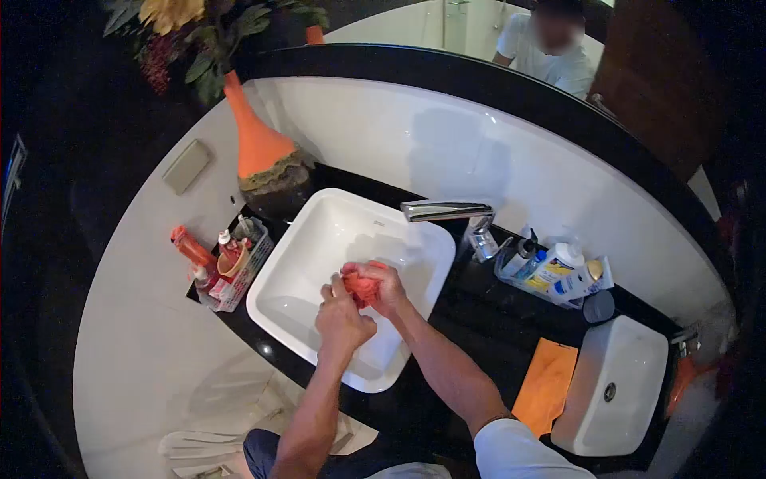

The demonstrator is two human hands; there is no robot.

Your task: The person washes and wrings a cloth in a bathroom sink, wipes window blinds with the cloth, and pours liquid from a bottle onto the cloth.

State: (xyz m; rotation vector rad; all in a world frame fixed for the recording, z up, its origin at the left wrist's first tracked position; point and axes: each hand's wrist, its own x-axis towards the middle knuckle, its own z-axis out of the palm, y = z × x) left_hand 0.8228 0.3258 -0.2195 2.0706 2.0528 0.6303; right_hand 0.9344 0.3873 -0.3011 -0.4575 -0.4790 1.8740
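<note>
Over the white square basin (295, 231), my right hand (387, 289) is closed round a crumpled red cloth (361, 289). My left hand (343, 319) is at the cloth's lower left side, its fingertips against it and its fingers bent. Both hands are close together above the middle of the basin. A chrome faucet (447, 211) reaches over the basin's back edge, above and to the right of the hands. No water stream can be made out.
An orange vase (259, 144) stands behind the basin. Baskets of bottles sit left (239, 275) and right (550, 271). An orange cloth (546, 383) lies on the black counter (471, 335) beside a white tank (630, 351). A person shows in the mirror (399, 28).
</note>
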